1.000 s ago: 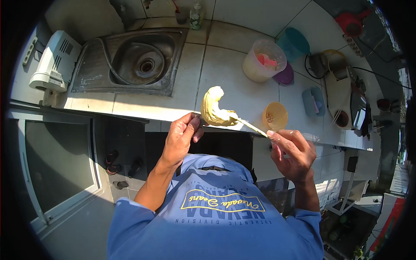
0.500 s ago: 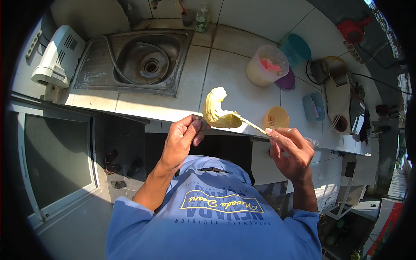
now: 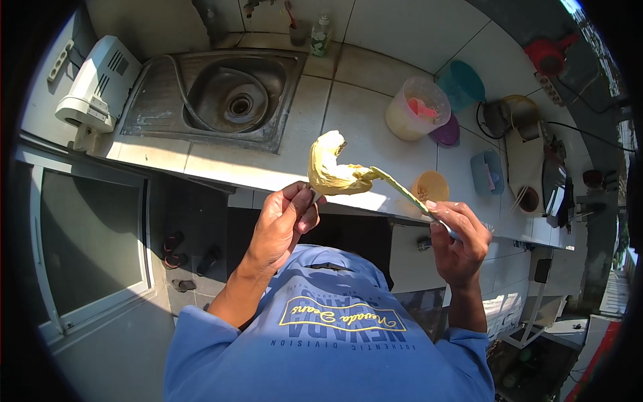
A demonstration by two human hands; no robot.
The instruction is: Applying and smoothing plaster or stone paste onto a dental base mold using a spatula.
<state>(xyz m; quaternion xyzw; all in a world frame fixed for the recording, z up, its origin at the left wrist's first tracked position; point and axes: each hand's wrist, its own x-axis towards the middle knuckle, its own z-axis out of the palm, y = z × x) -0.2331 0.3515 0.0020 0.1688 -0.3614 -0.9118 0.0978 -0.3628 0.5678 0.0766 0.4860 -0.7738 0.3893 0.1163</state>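
My left hand [image 3: 287,216] is closed in a pinch on the short grey stem of something buried under thick, pale yellow dough [image 3: 328,175]. What lies under the dough is hidden. My right hand [image 3: 461,240] grips a slim spatula-like tool [image 3: 402,189], its long narrow part smeared with the same yellow dough. A bit of pale blue, perhaps its handle, shows between the right fingers. The tool's far end reaches leftward into the dough, joining the two at chest height over the counter's front edge. Behind the tool stands a small yellow-orange cup [image 3: 431,185].
A steel sink [image 3: 241,100] is set into the tiled counter [image 3: 365,127] at left. To the right stand a pink translucent tub [image 3: 416,110], teal container [image 3: 461,86], purple lid [image 3: 445,130] and blue-grey container [image 3: 487,173]. A green-patterned bottle [image 3: 320,37] stands against the wall.
My right hand has moved slightly right and down, and the tool now shows more of its flat, coated length. The dough has shifted slightly left. My left hand keeps its pinch.
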